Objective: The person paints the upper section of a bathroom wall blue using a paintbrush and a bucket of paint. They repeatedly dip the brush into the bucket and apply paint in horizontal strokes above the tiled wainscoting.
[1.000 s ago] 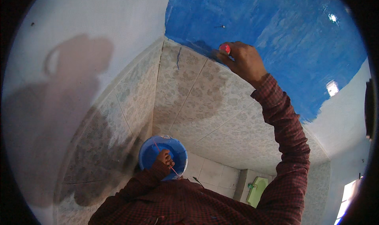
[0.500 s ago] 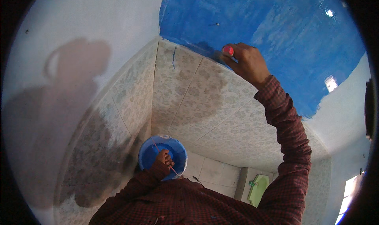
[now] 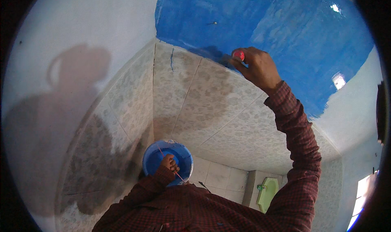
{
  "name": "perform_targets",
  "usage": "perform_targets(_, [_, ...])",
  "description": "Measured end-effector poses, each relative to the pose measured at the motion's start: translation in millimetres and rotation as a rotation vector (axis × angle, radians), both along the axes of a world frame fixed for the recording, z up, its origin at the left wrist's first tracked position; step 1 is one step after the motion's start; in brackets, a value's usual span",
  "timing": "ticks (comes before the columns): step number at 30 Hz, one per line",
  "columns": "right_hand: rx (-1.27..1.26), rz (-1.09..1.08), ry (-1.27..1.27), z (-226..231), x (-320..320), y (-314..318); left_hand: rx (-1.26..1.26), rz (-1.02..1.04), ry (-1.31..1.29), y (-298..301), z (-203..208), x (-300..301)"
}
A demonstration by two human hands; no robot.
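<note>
My right hand is raised and closed around the red-ended handle of a paintbrush. It holds the brush at the lower edge of the blue paint on the wall, just above the tiles; the bristles are hidden behind the handle and my fingers. Low in front of me, my left hand is closed on the thin pinkish handle of a blue bucket. Blue paint lies inside the bucket, and its rim has pale smears.
Patterned tiles line the lower wall, with a blue streak near the corner. A nail sticks out of the painted part. A white wall stands to the left. A light green basin is low on the right, with a bright window beyond.
My right hand and the brush have moved a little to the right along the paint's lower edge. The view has shifted slightly. My left hand and the bucket stay where they were.
</note>
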State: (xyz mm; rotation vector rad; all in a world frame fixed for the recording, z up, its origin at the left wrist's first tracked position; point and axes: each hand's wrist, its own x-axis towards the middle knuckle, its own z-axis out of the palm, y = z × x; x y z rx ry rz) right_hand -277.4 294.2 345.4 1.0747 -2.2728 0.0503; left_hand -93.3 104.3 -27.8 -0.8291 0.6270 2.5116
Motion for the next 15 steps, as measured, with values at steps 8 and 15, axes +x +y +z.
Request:
perform_targets(8, [-0.027,-0.041,-0.023,1,6,17,-0.036,-0.031,0.020,1,9,-1])
perform_targets(15, [-0.044,-0.002,-0.015,0,8,30,-0.052,-0.024,-0.020,4,10,-4])
